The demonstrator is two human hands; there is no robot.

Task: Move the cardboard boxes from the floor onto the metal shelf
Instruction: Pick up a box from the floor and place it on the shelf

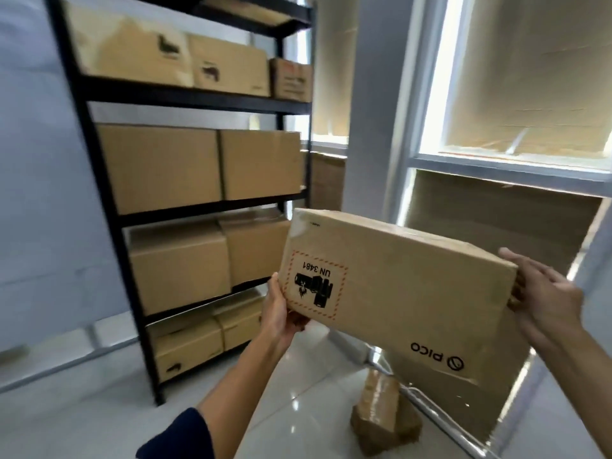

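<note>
I hold a large cardboard box [397, 293] in the air, tilted, its "PICO" print and "UN 3481" label upside down. My left hand [281, 313] grips its lower left corner from below. My right hand [543, 296] presses against its right end, fingers spread. The black metal shelf [198, 102] stands to the left against the wall, with cardboard boxes [159, 167] filling its visible levels. The held box hangs to the right of the shelf's lower levels, apart from it.
Small taped cardboard boxes [381, 412] lie stacked on the glossy tiled floor [99, 422] below the held box. Windows [510, 160] covered with cardboard sheets are on the right. A white pillar [371, 111] stands between shelf and window.
</note>
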